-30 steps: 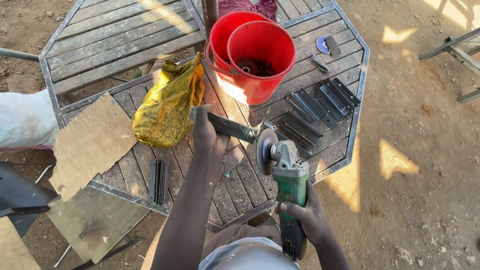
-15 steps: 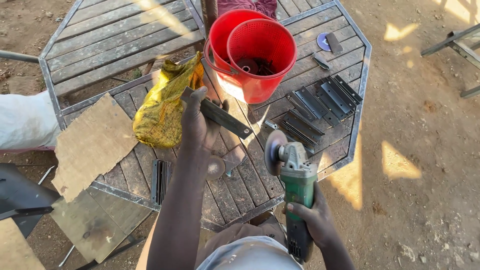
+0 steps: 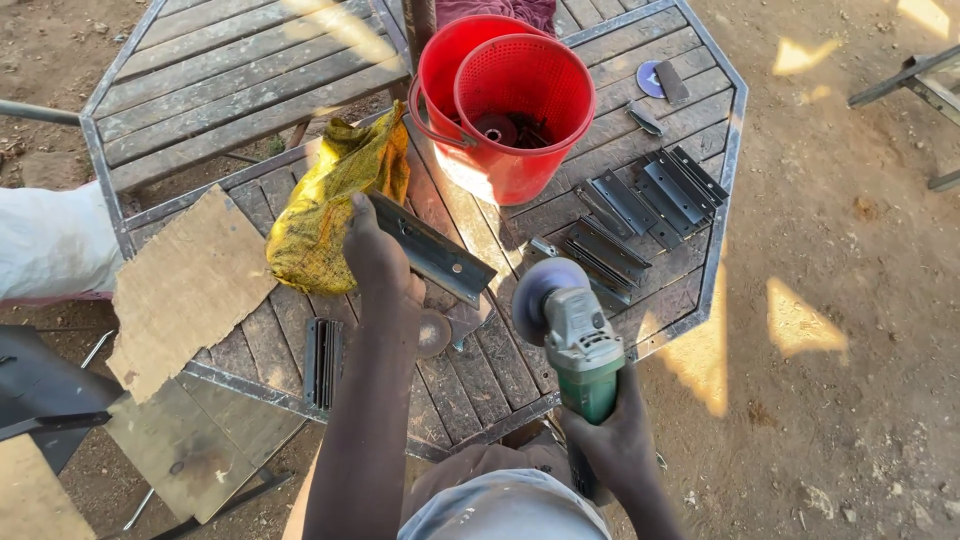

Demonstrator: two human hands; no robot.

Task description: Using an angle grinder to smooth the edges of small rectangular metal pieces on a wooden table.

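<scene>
- While you look down over the wooden slatted table (image 3: 230,60), your left hand (image 3: 378,262) sits centre frame, fingers wrapped around one end of a grey metal bracket (image 3: 432,252), which juts toward the right, lifted off the slats at a tilt.
- Your right hand (image 3: 612,440), low and right of centre, has its fingers closed tight round the green body of an angle grinder (image 3: 575,335); its disc faces up-left, just beside the bracket's free end but not touching it.
- Just left of your left hand lies a crumpled yellow cloth (image 3: 325,205), touching the bracket's near end.
- Top centre, a red perforated basket sits inside a red bucket (image 3: 500,100), with dark bits in the bottom.
- Right of centre, a cluster of more grey brackets (image 3: 640,205) lies flat on the slats.
- Left side, a cardboard piece (image 3: 185,285) rests on the table edge, and a white sleeve (image 3: 50,240) shows at the frame's left border.
</scene>
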